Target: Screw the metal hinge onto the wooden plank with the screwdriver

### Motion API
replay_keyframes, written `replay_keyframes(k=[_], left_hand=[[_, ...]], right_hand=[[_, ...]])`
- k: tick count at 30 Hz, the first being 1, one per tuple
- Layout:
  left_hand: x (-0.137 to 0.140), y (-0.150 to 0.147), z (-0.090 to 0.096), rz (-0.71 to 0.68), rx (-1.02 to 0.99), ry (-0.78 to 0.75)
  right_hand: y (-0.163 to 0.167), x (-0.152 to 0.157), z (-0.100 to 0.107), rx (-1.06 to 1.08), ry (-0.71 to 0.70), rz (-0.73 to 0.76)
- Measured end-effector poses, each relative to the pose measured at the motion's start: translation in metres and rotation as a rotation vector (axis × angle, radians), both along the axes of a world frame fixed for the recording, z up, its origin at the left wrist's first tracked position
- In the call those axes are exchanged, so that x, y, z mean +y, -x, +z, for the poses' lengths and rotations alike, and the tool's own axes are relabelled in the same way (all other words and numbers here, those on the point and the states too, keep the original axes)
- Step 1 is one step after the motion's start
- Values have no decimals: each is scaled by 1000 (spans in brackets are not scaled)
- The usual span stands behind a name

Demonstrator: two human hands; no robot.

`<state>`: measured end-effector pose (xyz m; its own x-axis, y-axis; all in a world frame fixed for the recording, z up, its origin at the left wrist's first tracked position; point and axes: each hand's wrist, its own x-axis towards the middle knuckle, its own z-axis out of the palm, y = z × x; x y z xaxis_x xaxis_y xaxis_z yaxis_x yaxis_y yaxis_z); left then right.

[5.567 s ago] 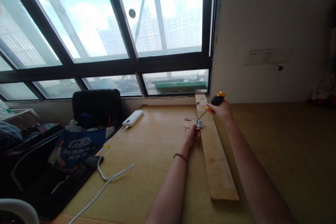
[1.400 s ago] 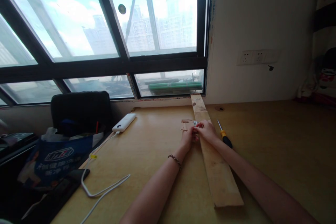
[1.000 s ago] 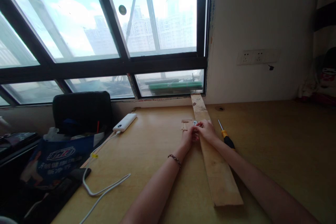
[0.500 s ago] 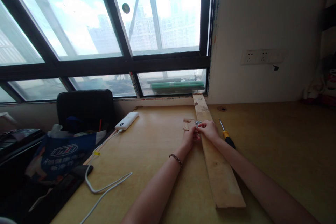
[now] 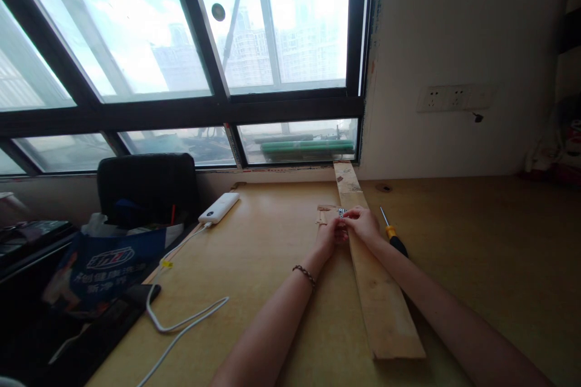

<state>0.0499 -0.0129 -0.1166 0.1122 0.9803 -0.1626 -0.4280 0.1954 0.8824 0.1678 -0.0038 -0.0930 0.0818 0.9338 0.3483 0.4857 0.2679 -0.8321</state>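
Observation:
My left hand [image 5: 330,234], with a braided bracelet at the wrist, is closed at the left edge of a long wooden board [image 5: 385,302]. My right hand [image 5: 363,225] meets it there, its fingertips pinched at a small silver metal piece [image 5: 342,212], which looks like a hinge or bracket. The fingers cover part of that piece, so its exact kind is unclear. Just beyond my left hand shows a short wooden piece [image 5: 325,208] beside the long board. A screwdriver [image 5: 391,231] with a yellow and black handle lies right of my right hand.
On the desk [image 5: 263,266], a white power bank [image 5: 219,208] lies at left with a white cable [image 5: 181,321]. A black chair [image 5: 147,184] and a blue bag [image 5: 113,266] stand beyond the left edge. Window and wall bound the back; sockets [image 5: 456,98] sit on the wall.
Both hands stay nearly in place at the metal piece, with only a slight shift of the right fingers. The board, screwdriver and power bank have not moved.

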Motion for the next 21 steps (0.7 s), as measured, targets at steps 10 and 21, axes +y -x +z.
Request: replay_keyframes(k=[10, 21], left_hand=[[4, -1, -4, -12, -81, -4], [-1, -1, 3, 60, -39, -91]], right_hand=[[1, 1, 6, 562, -119, -46], [3, 9, 13, 61, 124, -78]])
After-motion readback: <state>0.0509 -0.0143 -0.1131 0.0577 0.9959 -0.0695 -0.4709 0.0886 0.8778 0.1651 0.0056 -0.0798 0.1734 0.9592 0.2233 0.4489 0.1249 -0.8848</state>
